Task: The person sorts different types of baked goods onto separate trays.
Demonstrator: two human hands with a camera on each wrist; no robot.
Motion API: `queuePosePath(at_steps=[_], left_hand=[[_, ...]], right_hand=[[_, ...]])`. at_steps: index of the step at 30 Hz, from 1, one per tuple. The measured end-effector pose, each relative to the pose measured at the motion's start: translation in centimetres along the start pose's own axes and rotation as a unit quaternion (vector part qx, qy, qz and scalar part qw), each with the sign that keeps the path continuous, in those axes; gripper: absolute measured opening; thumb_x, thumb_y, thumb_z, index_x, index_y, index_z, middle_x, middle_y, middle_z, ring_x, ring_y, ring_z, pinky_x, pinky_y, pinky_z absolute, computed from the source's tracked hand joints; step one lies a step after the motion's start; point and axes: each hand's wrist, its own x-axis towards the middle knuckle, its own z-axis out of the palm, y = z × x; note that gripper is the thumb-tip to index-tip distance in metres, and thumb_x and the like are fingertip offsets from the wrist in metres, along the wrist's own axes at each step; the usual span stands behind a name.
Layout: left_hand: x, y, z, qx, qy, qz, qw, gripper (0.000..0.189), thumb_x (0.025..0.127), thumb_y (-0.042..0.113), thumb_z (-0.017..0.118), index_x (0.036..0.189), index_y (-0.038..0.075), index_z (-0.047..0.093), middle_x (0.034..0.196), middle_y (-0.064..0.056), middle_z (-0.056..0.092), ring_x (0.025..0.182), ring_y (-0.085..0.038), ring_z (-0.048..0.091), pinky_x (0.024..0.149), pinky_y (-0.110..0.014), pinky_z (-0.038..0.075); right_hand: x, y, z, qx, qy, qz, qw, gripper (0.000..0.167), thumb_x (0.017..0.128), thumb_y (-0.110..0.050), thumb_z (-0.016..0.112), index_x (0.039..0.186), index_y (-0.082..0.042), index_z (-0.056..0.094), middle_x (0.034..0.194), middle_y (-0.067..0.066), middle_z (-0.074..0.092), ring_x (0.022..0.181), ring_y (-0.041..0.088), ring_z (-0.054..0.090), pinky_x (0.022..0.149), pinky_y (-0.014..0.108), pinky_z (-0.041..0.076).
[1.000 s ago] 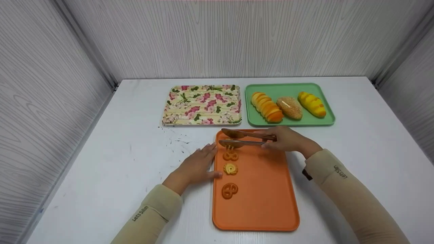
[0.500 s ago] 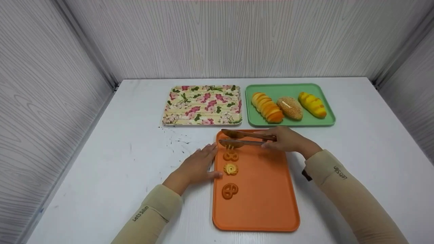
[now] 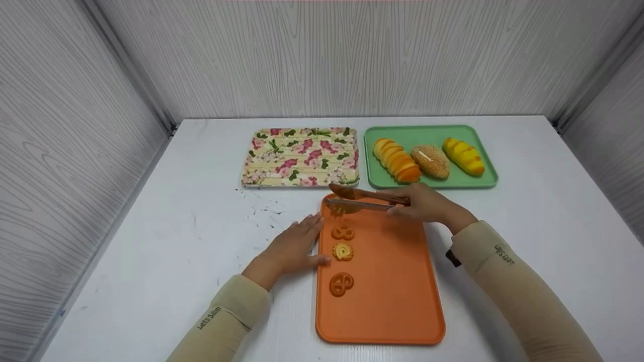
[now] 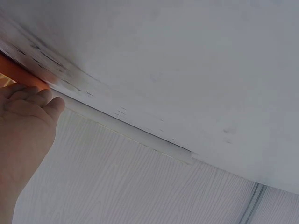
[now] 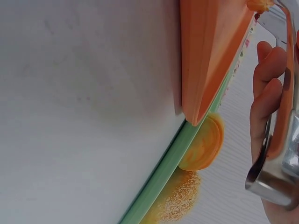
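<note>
My right hand (image 3: 426,205) grips metal tongs (image 3: 348,192) over the far end of an orange tray (image 3: 387,306). Between the tong tips shows a golden-brown cookie (image 5: 259,5), mostly hidden by the lower arm in the head view. On the tray's left side lie a pretzel cookie (image 3: 343,232), a round pale-centred cookie (image 3: 343,252) and another pretzel-shaped cookie (image 3: 341,284), in a column. My left hand (image 3: 292,249) rests at the tray's left edge, fingers extended along the rim and thumb reaching over it.
Behind the orange tray stand a flower-patterned tray (image 3: 302,157) and, to its right, a green tray (image 3: 427,131). The green one bears a sliced loaf (image 3: 396,159), a seeded bun (image 3: 431,161) and a yellow bread roll (image 3: 464,156). Pale panels (image 3: 327,60) enclose the white table (image 3: 166,241).
The tongs have risen slightly toward the tray's far edge, the cookie at their tips moving with them. A gap now shows between it and the pretzel cookie. My left hand stays put.
</note>
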Motion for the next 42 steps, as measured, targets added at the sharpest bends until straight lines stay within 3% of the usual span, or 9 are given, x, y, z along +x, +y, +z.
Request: queuePosePath(at_steps=[3, 8, 17, 23, 25, 28, 32, 37, 42], left_hand=[[0.0, 0.0, 0.1, 0.0, 0.004, 0.005, 1.0, 0.091, 0.089, 0.059, 0.055, 0.152, 0.004, 0.019, 0.158, -0.008, 0.014, 0.143, -0.024, 0.014, 0.114, -0.042, 0.016], [0.0, -0.1, 0.1, 0.006, 0.004, 0.005, 1.0, 0.092, 0.088, 0.059, 0.054, 0.152, 0.003, 0.019, 0.158, -0.008, 0.014, 0.143, -0.024, 0.013, 0.114, -0.042, 0.016], [-0.1, 0.1, -0.1, 0.002, -0.001, 0.002, 1.0, 0.092, 0.088, 0.059, 0.054, 0.152, 0.003, 0.019, 0.158, -0.008, 0.013, 0.143, -0.024, 0.012, 0.114, -0.04, 0.014], [-0.1, 0.0, 0.0, 0.002, 0.002, 0.005, 1.0, 0.091, 0.089, 0.059, 0.054, 0.152, 0.003, 0.019, 0.158, -0.008, 0.013, 0.143, -0.024, 0.012, 0.114, -0.041, 0.015], [-0.1, 0.0, 0.0, 0.002, 0.003, 0.005, 1.0, 0.091, 0.089, 0.059, 0.054, 0.152, 0.003, 0.019, 0.158, -0.008, 0.013, 0.143, -0.024, 0.012, 0.114, -0.041, 0.015], [-0.1, 0.1, 0.0, 0.002, 0.001, 0.005, 1.0, 0.092, 0.089, 0.059, 0.054, 0.151, 0.002, 0.019, 0.158, -0.008, 0.013, 0.143, -0.024, 0.011, 0.114, -0.041, 0.015], [-0.2, 0.1, -0.1, 0.002, -0.002, 0.003, 1.0, 0.093, 0.088, 0.06, 0.054, 0.151, 0.001, 0.019, 0.158, -0.009, 0.013, 0.143, -0.024, 0.011, 0.114, -0.041, 0.014], [-0.2, 0.1, -0.1, 0.005, 0.0, 0.002, 1.0, 0.094, 0.088, 0.061, 0.054, 0.151, 0.002, 0.019, 0.158, -0.009, 0.014, 0.143, -0.024, 0.012, 0.114, -0.04, 0.014], [-0.1, 0.1, -0.1, 0.01, -0.003, -0.001, 0.9999, 0.094, 0.088, 0.061, 0.053, 0.151, 0.002, 0.019, 0.158, -0.008, 0.013, 0.143, -0.023, 0.011, 0.114, -0.04, 0.014]], right_hand=[[0.1, 0.1, 0.2, 0.003, 0.002, 0.0, 1.0, 0.049, 0.091, -0.024, 0.066, 0.137, -0.027, 0.053, 0.082, 0.001, 0.066, 0.054, 0.016, 0.038, 0.055, 0.032, 0.036], [0.2, 0.4, 0.4, -0.007, 0.003, -0.001, 1.0, 0.047, 0.091, -0.025, 0.066, 0.137, -0.028, 0.054, 0.109, 0.0, 0.067, 0.061, 0.016, 0.043, 0.061, 0.034, 0.039], [0.3, 0.5, 0.7, -0.027, 0.012, 0.012, 0.9995, 0.043, 0.092, -0.028, 0.065, 0.134, -0.026, 0.057, 0.079, 0.002, 0.063, 0.053, 0.013, 0.038, 0.054, 0.03, 0.036], [0.3, 0.0, 0.5, -0.026, 0.016, 0.003, 0.9995, 0.046, 0.092, -0.026, 0.064, 0.137, -0.025, 0.054, 0.114, 0.004, 0.067, 0.055, 0.013, 0.039, 0.06, 0.033, 0.038], [0.3, -0.1, 0.4, -0.018, 0.014, 0.011, 0.9997, 0.047, 0.093, -0.026, 0.063, 0.138, -0.025, 0.053, 0.11, 0.003, 0.068, 0.051, 0.013, 0.035, 0.056, 0.032, 0.037], [0.4, -0.1, 0.3, -0.013, 0.019, 0.015, 0.9996, 0.047, 0.093, -0.024, 0.063, 0.139, -0.023, 0.052, 0.084, 0.007, 0.069, 0.047, 0.011, 0.031, 0.052, 0.03, 0.035], [0.7, 0.0, 0.0, -0.007, 0.041, 0.01, 0.9991, 0.047, 0.091, -0.019, 0.066, 0.137, -0.018, 0.055, 0.069, 0.011, 0.062, 0.049, 0.014, 0.043, 0.051, 0.029, 0.04], [1.1, 0.0, -0.7, 0.01, 0.058, 0.027, 0.9979, 0.047, 0.092, -0.025, 0.065, 0.137, -0.019, 0.054, 0.07, 0.013, 0.066, 0.059, 0.029, 0.061, 0.053, 0.032, 0.048], [1.6, 0.0, -1.1, 0.019, 0.075, 0.052, 0.9956, 0.049, 0.091, -0.029, 0.064, 0.138, -0.022, 0.053, 0.078, 0.016, 0.068, 0.065, 0.033, 0.063, 0.056, 0.034, 0.05]])
